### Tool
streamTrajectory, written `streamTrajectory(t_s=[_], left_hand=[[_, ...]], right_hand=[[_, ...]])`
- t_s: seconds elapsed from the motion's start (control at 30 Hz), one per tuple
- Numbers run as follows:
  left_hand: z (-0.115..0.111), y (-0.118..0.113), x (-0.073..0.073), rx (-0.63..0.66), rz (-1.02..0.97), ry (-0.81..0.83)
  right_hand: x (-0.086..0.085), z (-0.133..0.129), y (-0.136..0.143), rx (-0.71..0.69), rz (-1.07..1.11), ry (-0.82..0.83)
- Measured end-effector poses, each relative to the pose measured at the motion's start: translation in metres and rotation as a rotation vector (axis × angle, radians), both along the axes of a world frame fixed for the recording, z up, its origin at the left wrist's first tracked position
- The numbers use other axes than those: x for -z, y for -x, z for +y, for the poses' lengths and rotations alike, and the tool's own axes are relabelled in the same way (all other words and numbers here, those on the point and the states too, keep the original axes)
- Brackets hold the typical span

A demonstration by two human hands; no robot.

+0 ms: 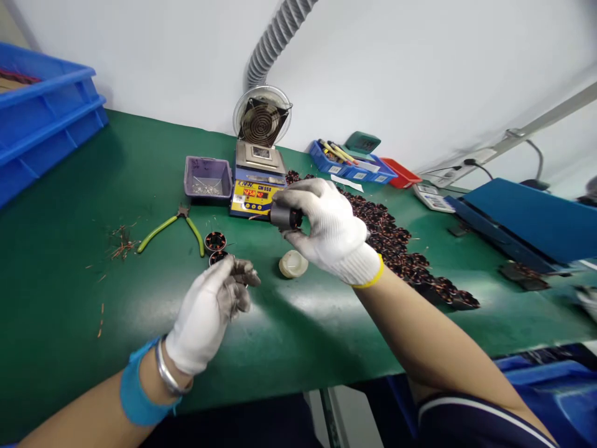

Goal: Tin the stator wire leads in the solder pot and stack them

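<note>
My right hand (326,227), in a white glove with a yellow cuff, grips a dark grey motor stator (282,216) between thumb and fingers, in front of a small solder pot (256,180) with a lit red display. Dark windings show at the stator's right end. My left hand (214,305), gloved with greyed fingertips, hovers lower left with fingers loosely curled and apart; I see nothing held. Just beyond it stand two stators (215,241) with copper windings, one partly hidden by the hand. A small round pale container (293,264) sits between my hands.
Green-handled cutters (161,233) lie open at left, beside copper wire scraps (124,242). A purple bin (208,177) adjoins the pot; a fan (262,122) stands behind. Many stators (396,239) cover the right side. Blue crates (46,124) stand far left, a blue machine (532,218) right.
</note>
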State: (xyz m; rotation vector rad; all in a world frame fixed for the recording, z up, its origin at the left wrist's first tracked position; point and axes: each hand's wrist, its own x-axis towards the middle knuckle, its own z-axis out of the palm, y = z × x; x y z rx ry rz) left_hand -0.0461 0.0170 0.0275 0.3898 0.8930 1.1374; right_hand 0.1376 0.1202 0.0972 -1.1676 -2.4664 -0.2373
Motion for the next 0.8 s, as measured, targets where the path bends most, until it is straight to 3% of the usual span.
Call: streamTrajectory(t_s=[0.1,0.2,0.47,0.67,0.73,0.8], left_hand=[[0.006,0.004,-0.001,-0.025,-0.084,0.069],[0.008,0.004,0.000,0.040,-0.108,0.066],[0.004,0.004,0.002,0.149,0.005,-0.054],[-0.001,0.003,0.001,0.114,0.323,-0.253],[-0.004,0.004,0.002,0.103,0.505,-0.396],[-0.006,0.006,0.004,0.065,0.781,-0.645]], right_hand=[[0.000,-0.018,-0.001,-0.095,-0.142,-0.021],[-0.005,-0.030,0.002,-0.143,-0.211,0.001],[-0.003,-0.052,-0.001,-0.141,-0.122,0.062],[-0.006,-0.058,-0.013,-0.197,-0.099,0.139],[-0.007,-0.058,-0.018,-0.184,0.011,0.299],[-0.005,-0.058,-0.021,-0.159,0.196,0.583]])
